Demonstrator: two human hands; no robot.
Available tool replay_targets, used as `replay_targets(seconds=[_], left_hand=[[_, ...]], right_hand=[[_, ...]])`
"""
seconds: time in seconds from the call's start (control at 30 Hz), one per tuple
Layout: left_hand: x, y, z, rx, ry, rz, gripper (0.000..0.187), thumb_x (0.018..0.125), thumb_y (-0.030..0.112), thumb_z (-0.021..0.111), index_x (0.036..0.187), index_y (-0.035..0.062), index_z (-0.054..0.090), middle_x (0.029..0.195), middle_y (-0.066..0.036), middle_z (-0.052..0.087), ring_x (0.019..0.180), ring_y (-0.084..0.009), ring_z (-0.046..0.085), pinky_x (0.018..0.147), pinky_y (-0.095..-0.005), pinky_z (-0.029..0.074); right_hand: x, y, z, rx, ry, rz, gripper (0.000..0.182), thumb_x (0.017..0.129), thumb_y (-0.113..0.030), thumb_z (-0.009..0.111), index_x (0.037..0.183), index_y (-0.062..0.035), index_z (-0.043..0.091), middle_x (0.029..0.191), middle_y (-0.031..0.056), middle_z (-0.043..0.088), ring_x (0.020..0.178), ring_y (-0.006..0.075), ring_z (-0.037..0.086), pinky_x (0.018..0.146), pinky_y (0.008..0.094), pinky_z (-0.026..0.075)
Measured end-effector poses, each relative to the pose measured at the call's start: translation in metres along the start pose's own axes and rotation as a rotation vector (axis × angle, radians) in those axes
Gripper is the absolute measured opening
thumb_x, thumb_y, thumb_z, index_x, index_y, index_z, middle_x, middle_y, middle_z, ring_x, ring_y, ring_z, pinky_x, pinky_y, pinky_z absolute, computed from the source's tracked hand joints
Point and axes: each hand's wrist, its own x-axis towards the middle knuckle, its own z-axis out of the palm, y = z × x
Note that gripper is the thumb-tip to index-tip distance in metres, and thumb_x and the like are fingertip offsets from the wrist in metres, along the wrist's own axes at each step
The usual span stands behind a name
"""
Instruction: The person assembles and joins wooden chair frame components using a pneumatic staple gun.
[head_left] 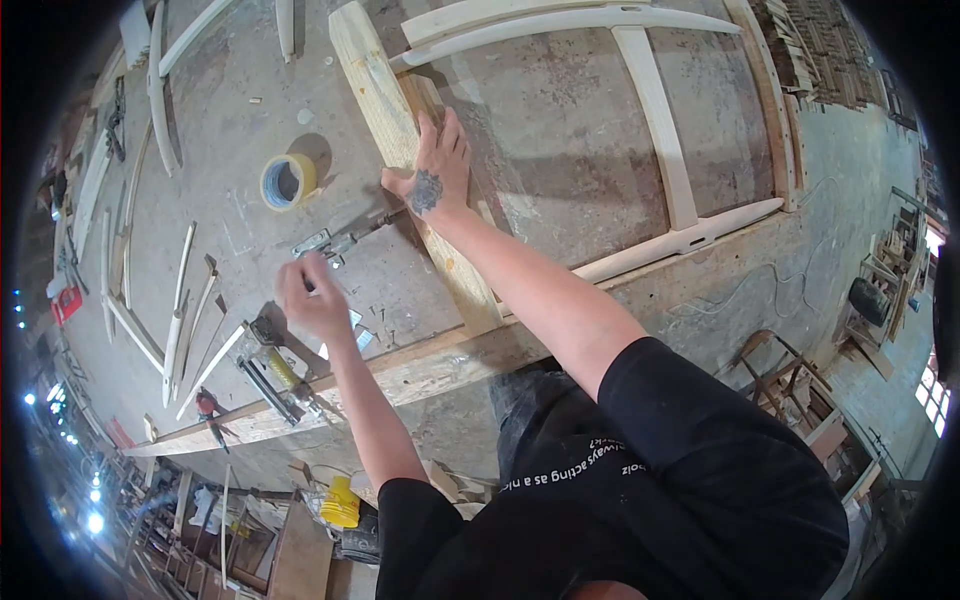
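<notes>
My right hand (437,175) grips a thick wooden board (375,90), its thumb on the near face and its fingers over the far side. Under that hand, a metal bar clamp (340,243) reaches toward the board. Just below the clamp hovers my left hand (312,300), blurred by motion; its fingers look bent, but whether they hold anything cannot be made out. Several loose screws (378,318) lie on the workbench (230,130) to the right of it. A roll of yellow tape (288,182) stands farther back.
A wooden frame with curved rails (655,120) lies at the right. Near the bench's front edge are a pneumatic nailer (278,375) and a red-handled tool (207,405). Thin wooden strips (180,315) are scattered at left. A yellow container (340,502) stands below the bench.
</notes>
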Motion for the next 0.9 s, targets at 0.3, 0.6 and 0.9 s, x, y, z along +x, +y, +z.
replay_targets(seconds=[0.3, 0.6, 0.9], left_hand=[[0.071, -0.002, -0.001, -0.273, -0.857, -0.466, 0.060, 0.102, 0.038, 0.062, 0.053, 0.0057, 0.052, 0.051, 0.002, 0.045, 0.051, -0.0079, 0.039, 0.049, -0.0318, 0.030], [0.050, 0.008, 0.031, -0.078, -0.699, -0.288, 0.057, 0.103, 0.031, 0.062, 0.058, 0.0002, 0.045, 0.052, 0.002, 0.038, 0.053, -0.0074, 0.035, 0.049, -0.0340, 0.026], [0.055, 0.020, 0.031, -0.062, -0.687, -0.499, 0.051, 0.100, 0.026, 0.064, 0.067, -0.0050, 0.041, 0.057, -0.009, 0.030, 0.058, -0.0123, 0.029, 0.051, -0.0404, 0.026]], right_hand=[[-0.001, 0.002, -0.005, 0.072, -0.010, 0.000, 0.106, 0.072, -0.041, 0.083, 0.154, -0.0016, 0.029, 0.157, 0.0338, 0.023, 0.146, 0.0484, 0.024, 0.122, 0.0556, 0.020], [0.014, 0.052, -0.052, 0.444, -0.247, -0.091, 0.082, 0.083, -0.037, 0.079, 0.149, -0.0068, 0.041, 0.158, 0.0266, 0.030, 0.144, 0.0451, 0.035, 0.120, 0.0493, 0.032], [0.362, 0.158, -0.223, 0.294, 0.285, -0.559, 0.032, 0.097, -0.031, 0.064, 0.118, -0.0075, 0.066, 0.118, 0.0111, 0.068, 0.107, 0.0277, 0.064, 0.097, 0.0398, 0.049]])
